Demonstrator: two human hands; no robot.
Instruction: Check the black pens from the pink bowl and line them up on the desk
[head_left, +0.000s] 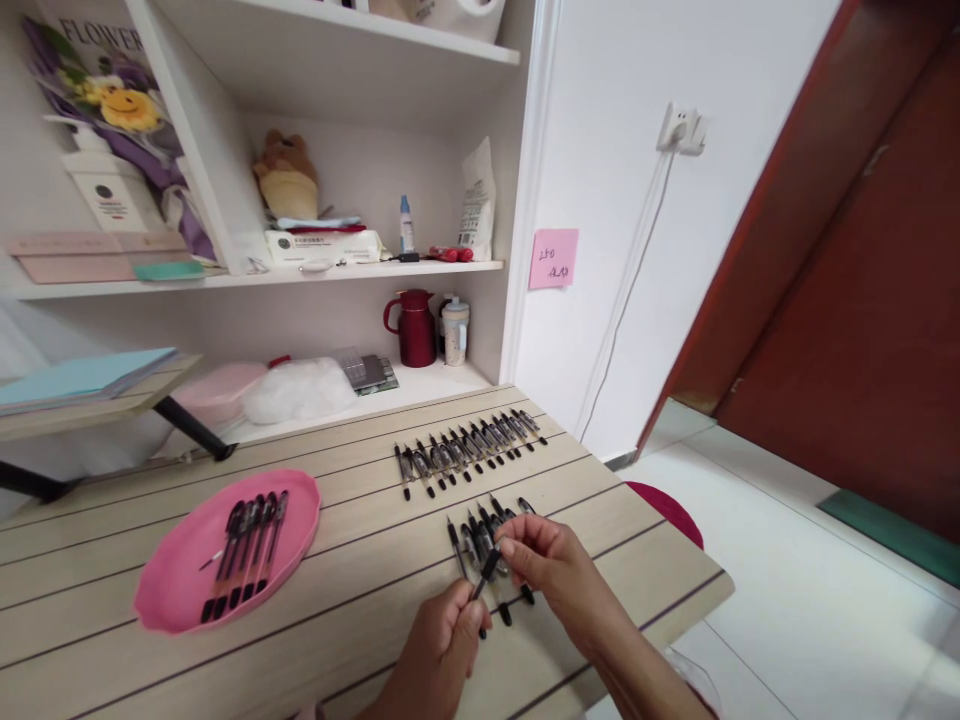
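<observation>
Between my two hands is a black pen [489,566], tilted up to the right above the table. My left hand [444,635] is closed around its lower end. With thumb and forefinger pinched, my right hand [546,556] is at the pen's upper end; the exact tip is hidden by the fingers. Just behind and partly under my hands lies a group of clear-and-black pens [471,540] and caps. Farther back, a long row of similar pens [450,458] lies side by side. On the left, a pink tray [304,535] holds several capped pens [251,545] and a thin small piece.
A striped wooden table [360,600] fills the foreground, its right corner rounded. White shelves [352,285] behind hold a red jug [416,328], a cup [454,332] and a plastic bag [300,390]. At left is a small raised stand [180,375]; a red stool [667,510] stands right.
</observation>
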